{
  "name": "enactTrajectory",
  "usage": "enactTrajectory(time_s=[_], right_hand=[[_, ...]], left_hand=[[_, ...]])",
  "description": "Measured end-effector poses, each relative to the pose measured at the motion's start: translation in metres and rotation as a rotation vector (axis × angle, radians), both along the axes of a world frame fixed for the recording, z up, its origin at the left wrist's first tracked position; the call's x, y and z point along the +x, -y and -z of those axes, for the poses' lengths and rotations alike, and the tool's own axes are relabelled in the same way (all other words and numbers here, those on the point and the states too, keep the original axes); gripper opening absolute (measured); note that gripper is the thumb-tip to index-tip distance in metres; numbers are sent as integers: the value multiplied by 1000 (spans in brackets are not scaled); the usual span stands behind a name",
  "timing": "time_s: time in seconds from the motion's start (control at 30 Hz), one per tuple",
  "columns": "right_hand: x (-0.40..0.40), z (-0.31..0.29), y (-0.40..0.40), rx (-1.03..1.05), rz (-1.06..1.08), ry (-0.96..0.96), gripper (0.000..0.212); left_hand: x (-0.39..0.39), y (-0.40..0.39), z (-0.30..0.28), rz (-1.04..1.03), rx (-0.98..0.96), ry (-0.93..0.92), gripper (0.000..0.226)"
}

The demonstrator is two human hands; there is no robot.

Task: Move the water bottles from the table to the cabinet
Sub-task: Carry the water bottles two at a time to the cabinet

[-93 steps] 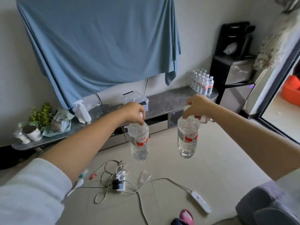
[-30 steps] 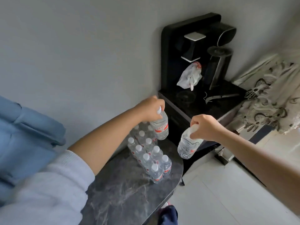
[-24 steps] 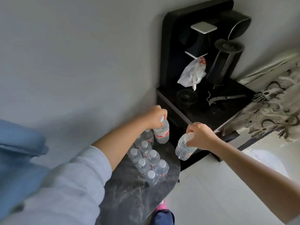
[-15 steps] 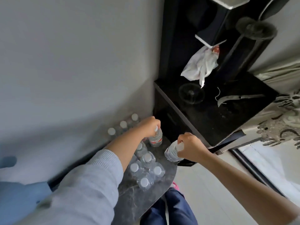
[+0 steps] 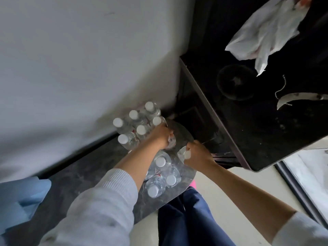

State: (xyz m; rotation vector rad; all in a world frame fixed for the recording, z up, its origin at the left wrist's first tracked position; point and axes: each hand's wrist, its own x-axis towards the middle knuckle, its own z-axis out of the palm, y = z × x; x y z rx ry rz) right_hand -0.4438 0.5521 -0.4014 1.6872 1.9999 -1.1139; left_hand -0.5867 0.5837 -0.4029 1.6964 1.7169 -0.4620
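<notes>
Over the rounded end of the marble cabinet top (image 5: 179,132), the left hand (image 5: 162,134) grips one water bottle (image 5: 170,140) and the right hand (image 5: 196,153) another (image 5: 182,153), beside standing white-capped bottles (image 5: 136,121).

The dark grey marble-patterned cabinet tabletop (image 5: 181,134) looks polished and smooth. On it stand clear glossy plastic water bottles (image 5: 140,121) with matt white caps. Right of them, a glossy black appliance top (image 5: 266,125) carries a crumpled white plastic bag (image 5: 266,31).
</notes>
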Motion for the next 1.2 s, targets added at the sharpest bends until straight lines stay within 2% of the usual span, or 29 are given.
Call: enactTrajectory(time_s=[0.2, 0.53, 0.67, 0.9, 1.03, 1.2], right_hand=[[-7, 14, -6, -8, -37, 17, 41], [-32, 22, -3, 4, -42, 32, 46], [-39, 21, 3, -19, 30, 10, 45], [-42, 18, 11, -8, 69, 20, 42], [-46, 17, 12, -25, -35, 73, 48], [-43, 6, 12, -30, -342, 210, 52]], left_hand=[[-2, 5, 13, -32, 24, -21, 44], [-36, 25, 13, -35, 133, 129, 53], [-63, 48, 9, -85, 234, 103, 40], [-95, 77, 6, -54, 197, 40, 37], [-100, 81, -2, -106, 192, -4, 37], [-98, 102, -20, -235, 184, -57, 36]])
